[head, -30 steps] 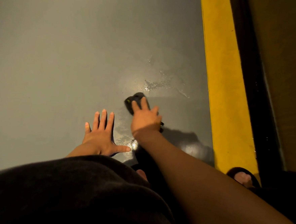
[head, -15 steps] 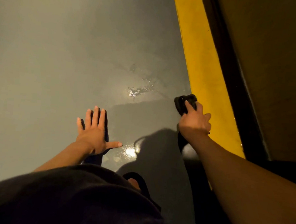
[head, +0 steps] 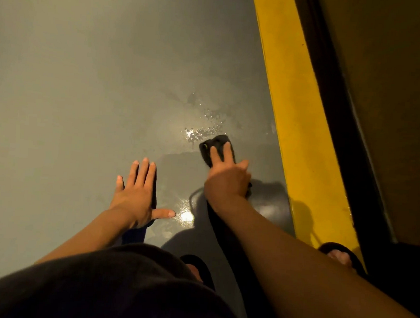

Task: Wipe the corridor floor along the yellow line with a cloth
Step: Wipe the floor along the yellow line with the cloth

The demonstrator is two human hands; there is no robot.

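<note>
A small dark bunched cloth (head: pixel 218 147) lies on the grey corridor floor (head: pixel 83 100), just below a shiny wet patch (head: pixel 201 131). My right hand (head: pixel 227 182) is on top of it, two fingers stretched over the cloth and the outer fingers curled at its side. The cloth's rear end shows beside my wrist. The yellow line (head: pixel 301 120) runs up the floor a short way to the right. My left hand (head: pixel 137 193) lies flat on the floor with fingers spread and thumb pointing right, holding nothing.
A dark strip (head: pixel 343 123) and a brown wall (head: pixel 394 97) border the yellow line on the right. My sandalled feet show at the bottom, one foot (head: pixel 338 257) on the yellow line and the other foot (head: pixel 193 269) by my dark clothing.
My right hand has slid the cloth left, away from the yellow line's edge and toward the wet patch. My left hand stays flat on the floor.
</note>
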